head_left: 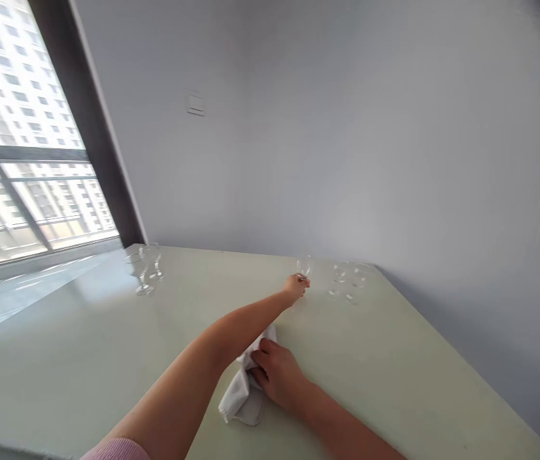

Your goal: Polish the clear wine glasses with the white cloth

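My left hand (297, 285) reaches far across the table, its fingers closed around a clear stemmed glass (304, 264) whose bowl shows above the fist. Closer to me, my right hand (277, 370) grips a white cloth (243, 399) that hangs bunched from the fingers, low over the table. My left forearm crosses in front of part of the cloth. Just right of the left hand stand two more clear glasses, one (339, 275) beside the other (358, 278); they look faint and blurred.
Two stemmed glasses, one (142, 275) slightly nearer than the other (156, 262), stand at the table's far left. The pale green table (385, 370) meets grey walls (394, 128) behind and at right. A window (20, 140) is on the left, a wall switch (195, 104) above.
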The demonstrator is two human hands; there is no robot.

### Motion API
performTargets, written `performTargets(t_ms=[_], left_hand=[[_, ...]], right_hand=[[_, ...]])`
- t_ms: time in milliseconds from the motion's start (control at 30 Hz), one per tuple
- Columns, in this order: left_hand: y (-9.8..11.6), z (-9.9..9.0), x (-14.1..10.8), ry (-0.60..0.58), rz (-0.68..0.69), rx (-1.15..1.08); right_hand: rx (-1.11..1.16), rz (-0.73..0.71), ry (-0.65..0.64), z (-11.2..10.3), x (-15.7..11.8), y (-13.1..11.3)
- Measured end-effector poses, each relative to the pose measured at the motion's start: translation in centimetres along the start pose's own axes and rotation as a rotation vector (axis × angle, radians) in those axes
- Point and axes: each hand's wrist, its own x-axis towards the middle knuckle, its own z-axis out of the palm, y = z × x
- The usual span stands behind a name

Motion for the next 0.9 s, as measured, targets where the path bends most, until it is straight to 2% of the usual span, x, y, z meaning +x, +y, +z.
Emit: performTargets(t_ms=[67, 133, 300, 367, 433, 533, 633, 733, 900], left_hand=[[-0.7, -4.6, -1.4, 0.078, 0.018, 0.018], [-1.8, -10.3, -3.5, 0.187, 0.024, 0.055], [-5.7, -24.9, -11.2, 0.510, -0.025, 0.182], [-6.9, -29.5, -14.1, 0.625, -0.047, 0.223], [-7.7, -33.0, -16.4, 0.717, -0.057, 0.249], [-8.5, -36.5, -18.7, 0.814, -0.077, 0.268], [-9.1, -38.3, -19.8, 0.869, -0.107, 0.271], [-9.4, -39.0, -20.1, 0.898, -0.130, 0.272], [-9.0, -39.0, -19.8, 0.956, -0.162, 0.296]], right_hand=[[-0.001, 0.025, -0.029, -0.3, 0.0, -0.3], [0.015, 0.022, -0.055, -0.4, 0.0, -0.5], [0.011, 0.033, -0.066, -0.1, 0.3, -0.6], [0.006, 0.046, -0.067, 0.1, 0.3, -0.6], [0.012, 0.054, -0.074, 0.3, 0.3, -0.5], [0.033, 0.056, -0.084, 0.4, 0.3, -0.2], [0.059, 0.062, -0.088, 0.5, 0.3, 0.0], [0.076, 0.069, -0.088, 0.5, 0.2, 0.1], [0.097, 0.064, -0.070, 0.6, 0.3, 0.1]])
